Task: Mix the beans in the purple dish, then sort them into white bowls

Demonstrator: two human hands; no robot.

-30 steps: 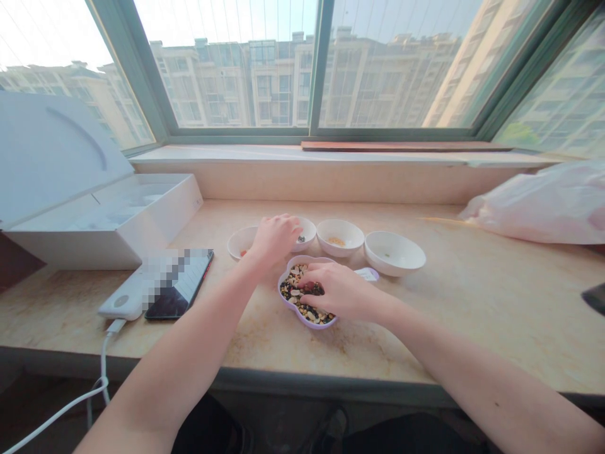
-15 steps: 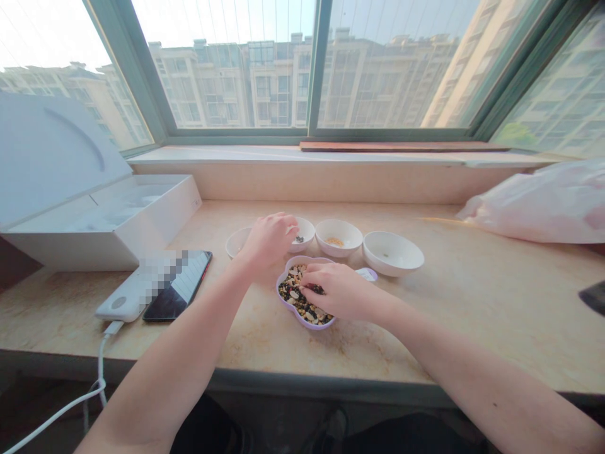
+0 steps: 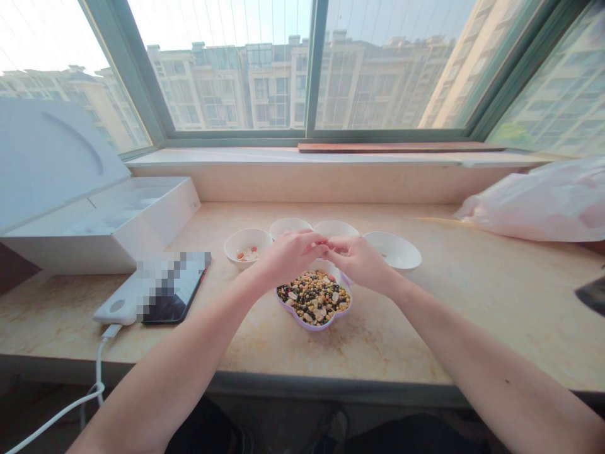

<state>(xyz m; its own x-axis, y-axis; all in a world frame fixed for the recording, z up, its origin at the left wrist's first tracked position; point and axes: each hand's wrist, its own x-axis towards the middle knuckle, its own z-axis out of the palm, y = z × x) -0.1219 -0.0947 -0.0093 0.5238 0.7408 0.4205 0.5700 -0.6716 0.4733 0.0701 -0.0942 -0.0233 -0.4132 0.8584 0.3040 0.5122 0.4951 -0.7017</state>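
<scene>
Left hand (image 3: 288, 255) and right hand (image 3: 357, 261) raised just above the far rim of the lilac flower-shaped dish (image 3: 314, 299), forearms angled inward from either side. Fingers of both hands curled, fingertips (image 3: 316, 246) meeting in a narrow pinch, anything held between them too small to make out.

Inside the dish, a dense mix of dried beans (image 3: 314, 295): black, yellow and green-tinged, with pale flat slices scattered through. Under the dish, the stone counter (image 3: 425, 328), with the dish directly below the hands.

Beyond the dish to the left, a white bowl (image 3: 247, 246) holding red beans and pale pieces. Straight behind the dish, a second white bowl (image 3: 289, 225) and a third white bowl (image 3: 334, 227), side by side, both partly hidden by the hands, contents not visible. Beyond the dish to the right, a fourth white bowl (image 3: 394, 250) with a few small bits at the bottom.

Further left of the dish, a smartphone (image 3: 184, 296) lying against a white power bank (image 3: 116, 306), a white cable (image 3: 97, 372) trailing off the counter's edge. Well right of the dish, a pale pink plastic bag (image 3: 534, 205).
</scene>
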